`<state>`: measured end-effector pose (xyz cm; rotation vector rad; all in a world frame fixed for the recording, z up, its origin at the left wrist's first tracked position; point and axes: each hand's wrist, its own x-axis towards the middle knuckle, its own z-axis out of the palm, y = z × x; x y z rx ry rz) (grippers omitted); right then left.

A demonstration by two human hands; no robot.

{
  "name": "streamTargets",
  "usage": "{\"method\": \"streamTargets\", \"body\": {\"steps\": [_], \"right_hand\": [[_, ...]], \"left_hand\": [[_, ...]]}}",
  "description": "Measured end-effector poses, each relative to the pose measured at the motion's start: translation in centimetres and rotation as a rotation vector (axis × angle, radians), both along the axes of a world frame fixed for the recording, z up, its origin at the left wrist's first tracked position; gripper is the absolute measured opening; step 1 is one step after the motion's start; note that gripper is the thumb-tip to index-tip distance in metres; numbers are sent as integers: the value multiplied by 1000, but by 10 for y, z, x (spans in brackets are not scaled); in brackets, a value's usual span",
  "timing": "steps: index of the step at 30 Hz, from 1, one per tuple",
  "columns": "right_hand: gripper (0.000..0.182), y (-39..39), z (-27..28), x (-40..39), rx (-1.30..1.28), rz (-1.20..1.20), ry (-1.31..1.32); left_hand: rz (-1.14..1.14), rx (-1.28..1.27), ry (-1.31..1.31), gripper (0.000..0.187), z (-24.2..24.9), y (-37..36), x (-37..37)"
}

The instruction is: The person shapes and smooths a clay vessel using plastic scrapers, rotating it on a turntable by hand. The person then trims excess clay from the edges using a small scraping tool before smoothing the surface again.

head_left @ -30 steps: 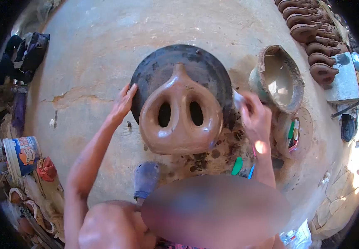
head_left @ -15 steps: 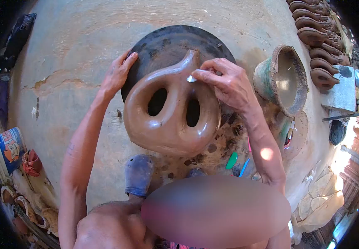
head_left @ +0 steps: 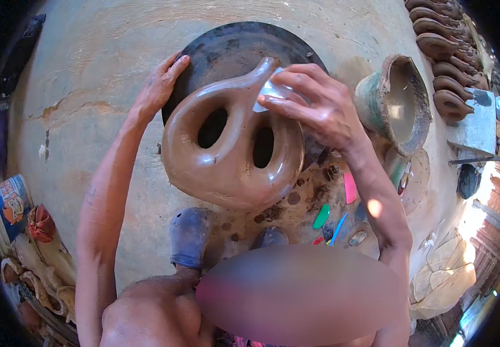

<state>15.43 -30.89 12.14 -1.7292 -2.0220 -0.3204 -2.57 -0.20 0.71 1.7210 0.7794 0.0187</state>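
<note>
A brown, wet-looking clay piece (head_left: 235,173) with two oval holes and a narrow neck lies on a dark round turntable (head_left: 221,49). My left hand (head_left: 162,87) is closed at the turntable's left edge, some fingertips hidden. Between the thumb and fingers of my right hand (head_left: 325,107) is a thin, flat white scraper (head_left: 270,92), pressed against the clay just below the neck, above the right hole.
Right of the turntable stands a crusted green bucket (head_left: 371,107) of cloudy water. Green (head_left: 322,216) and pink (head_left: 349,188) flat pieces and a blue stick (head_left: 338,229) lie on the floor. Similar clay forms (head_left: 449,92) line the upper right. A printed bucket (head_left: 10,208) stands left.
My right hand has turned and shifted slightly up, so more of the white scraper shows. The clay piece and turntable appear slightly higher and further left in view. My left hand stays at the edge.
</note>
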Motion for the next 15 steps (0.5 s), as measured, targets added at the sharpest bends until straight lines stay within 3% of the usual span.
{"method": "streamTargets", "body": {"steps": [5,15], "right_hand": [[43,-15,-15,-1,-83,24,1],[45,-91,35,-86,-480,-487,249]], "left_hand": [[1,-27,-72,59,-4,0,-5],[115,-4,-90,63,7,-28,-30]]}}
